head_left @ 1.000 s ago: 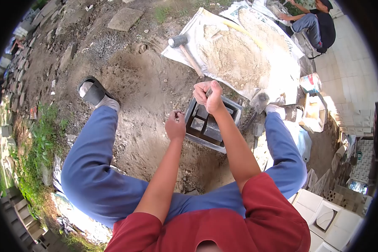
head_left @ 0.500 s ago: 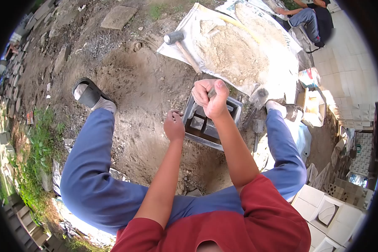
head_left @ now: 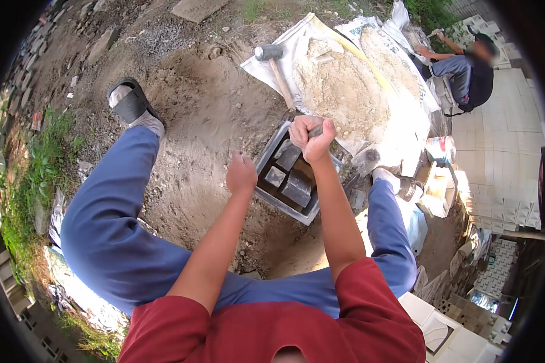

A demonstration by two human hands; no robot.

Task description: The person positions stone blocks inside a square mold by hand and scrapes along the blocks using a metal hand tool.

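A grey rectangular mould frame (head_left: 283, 208) with dark blocks inside lies on the dirt between my legs. Over its upper right part, my right hand (head_left: 312, 138) is wrapped round a short grey handle (head_left: 315, 130); whatever is below the fist is hidden. My left hand (head_left: 241, 172) is just left of the frame, fingers curled, and what it holds, if anything, cannot be made out. Beyond the frame, a mallet (head_left: 279, 75) with a dark head and wooden handle rests at the edge of a white sack sheet (head_left: 252, 63) bearing a pale sandy heap (head_left: 339, 85).
Near my right foot are a dusty rounded tool (head_left: 366, 160), a bucket (head_left: 440, 149) and a light-coloured box (head_left: 437, 192). Another person (head_left: 466, 72) crouches at the upper right. Pale blocks (head_left: 457, 334) are at the lower right, with plants (head_left: 41, 163) on the left.
The view has shifted. My left hand has moved away from the frame's left edge, leaving a wider gap. My right hand remains closed round the handle, and the frame looks more tilted.
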